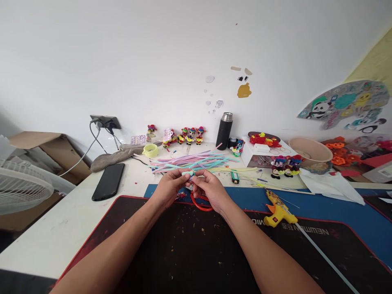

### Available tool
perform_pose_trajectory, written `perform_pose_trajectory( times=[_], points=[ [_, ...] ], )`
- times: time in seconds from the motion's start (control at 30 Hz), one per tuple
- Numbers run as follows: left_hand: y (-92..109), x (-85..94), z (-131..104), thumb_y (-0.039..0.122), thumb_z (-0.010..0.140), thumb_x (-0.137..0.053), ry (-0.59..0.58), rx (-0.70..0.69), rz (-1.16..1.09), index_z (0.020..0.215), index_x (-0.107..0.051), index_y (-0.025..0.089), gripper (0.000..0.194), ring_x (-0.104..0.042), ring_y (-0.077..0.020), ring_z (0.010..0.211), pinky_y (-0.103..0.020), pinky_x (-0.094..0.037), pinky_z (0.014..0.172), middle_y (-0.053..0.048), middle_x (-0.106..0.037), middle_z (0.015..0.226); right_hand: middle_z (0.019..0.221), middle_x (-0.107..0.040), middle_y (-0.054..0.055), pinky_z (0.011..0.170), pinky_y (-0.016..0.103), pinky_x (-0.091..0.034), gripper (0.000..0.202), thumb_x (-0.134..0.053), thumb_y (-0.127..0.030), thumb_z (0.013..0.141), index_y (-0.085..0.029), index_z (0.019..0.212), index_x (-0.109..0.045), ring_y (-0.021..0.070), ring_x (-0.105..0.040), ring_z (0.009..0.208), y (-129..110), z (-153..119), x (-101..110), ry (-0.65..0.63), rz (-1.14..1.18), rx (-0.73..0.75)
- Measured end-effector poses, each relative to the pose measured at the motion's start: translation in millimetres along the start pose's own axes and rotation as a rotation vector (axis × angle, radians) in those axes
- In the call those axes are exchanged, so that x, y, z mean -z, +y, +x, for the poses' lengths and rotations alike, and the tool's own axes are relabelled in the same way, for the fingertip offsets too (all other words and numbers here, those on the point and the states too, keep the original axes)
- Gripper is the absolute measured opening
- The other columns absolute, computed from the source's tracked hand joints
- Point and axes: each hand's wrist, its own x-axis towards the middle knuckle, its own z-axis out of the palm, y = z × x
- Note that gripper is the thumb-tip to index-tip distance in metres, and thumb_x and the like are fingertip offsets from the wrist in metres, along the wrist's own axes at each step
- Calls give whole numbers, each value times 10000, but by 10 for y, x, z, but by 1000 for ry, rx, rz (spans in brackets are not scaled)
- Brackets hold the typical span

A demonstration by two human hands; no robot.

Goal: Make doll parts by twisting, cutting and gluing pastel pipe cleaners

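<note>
Pinched between the fingertips of my left hand (pixel 170 185) and my right hand (pixel 212 188) is a small pipe cleaner piece (pixel 188 174) in mint green and purple. Both hands are closed on it above the far edge of the black desk mat (pixel 190 249). Fingers cover much of the piece, so its full shape is hidden. Just beyond the hands lies a loose pile of pastel pipe cleaners (pixel 208 158). Under the hands a red looped handle (pixel 202 208), perhaps of scissors, shows in part.
A yellow glue gun (pixel 278 212) with a long glue stick lies to the right. At left are a black phone (pixel 108 181) and a white fan (pixel 24 188). Several pipe cleaner figures (pixel 190 135) and a black thermos (pixel 224 132) stand along the wall.
</note>
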Motion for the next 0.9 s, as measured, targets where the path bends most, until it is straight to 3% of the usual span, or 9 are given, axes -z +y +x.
perform_pose_trajectory(
  times=[0.13,0.23,0.63,0.9],
  points=[
    [32,-13,4,342,628,-945,39,-26,16,796,-787,136,310,-611,-116,627,-239,-530,635,-41,-714,733,643,-680,-27,517,249,-478,476,-827,-540,763,-202,1014,-605,127,-622,491,-12,-6,-8,-9,32,-46],
    [47,-18,2,363,608,-953,58,-39,36,835,-796,147,351,-625,-122,632,-249,-538,648,-42,-733,757,651,-672,-19,509,234,-460,458,-808,-581,774,-187,927,-631,112,-615,491,-24,-7,0,7,51,-68],
    [22,-29,-20,384,627,-944,19,-11,60,882,-810,162,364,-639,-133,659,-255,-536,679,-43,-741,757,608,-656,-26,512,252,-454,456,-835,-543,735,-184,938,-640,124,-598,478,-2,20,17,41,6,6],
    [21,-40,-22,393,636,-938,61,-78,130,929,-796,162,400,-662,-163,672,-295,-538,704,-42,-742,754,619,-657,-19,500,243,-447,465,-808,-609,753,-192,879,-644,118,-596,472,-5,4,-4,53,16,-28]
  ],
)
